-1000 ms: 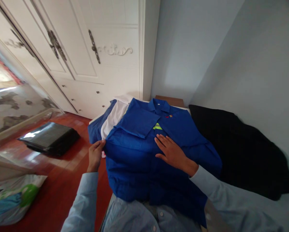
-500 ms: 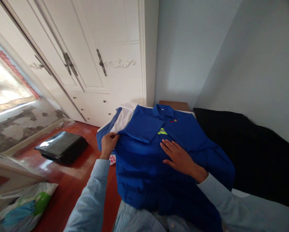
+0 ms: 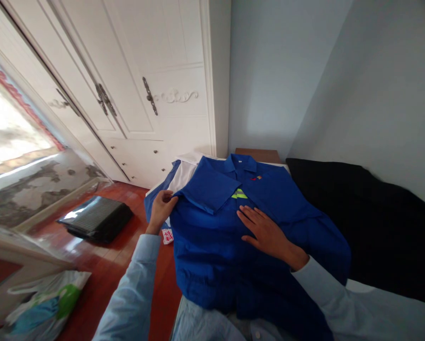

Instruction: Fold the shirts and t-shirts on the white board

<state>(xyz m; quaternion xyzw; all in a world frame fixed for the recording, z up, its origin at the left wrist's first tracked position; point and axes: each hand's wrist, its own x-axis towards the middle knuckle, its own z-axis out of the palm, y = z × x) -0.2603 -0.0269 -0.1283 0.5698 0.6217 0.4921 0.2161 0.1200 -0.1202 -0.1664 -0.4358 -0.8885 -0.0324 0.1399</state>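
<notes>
A blue work jacket (image 3: 212,237) is spread in front of me, its collar at the far end and a small coloured emblem on the chest. One sleeve is folded inward over the front, and a yellow-green reflective strip (image 3: 239,193) shows beside it. At the jacket's left edge, my left hand (image 3: 163,208) pinches the fabric between thumb and fingers. My right hand (image 3: 264,232) lies flat on the jacket's middle with fingers stretched out. White and blue cloth (image 3: 181,177) lies under the jacket at the far left.
A white wardrobe (image 3: 177,52) stands ahead on the left. Black fabric (image 3: 372,213) covers the right side by the wall. On the red floor (image 3: 130,265) are a black plastic-wrapped package (image 3: 95,219) and a plastic bag (image 3: 51,303). A brown wooden piece (image 3: 258,155) sits behind the collar.
The view has shifted slightly. My left hand keeps its pinch on the jacket's edge, and my right hand stays flat on the fabric. The folded sleeve's lower edge has moved slightly.
</notes>
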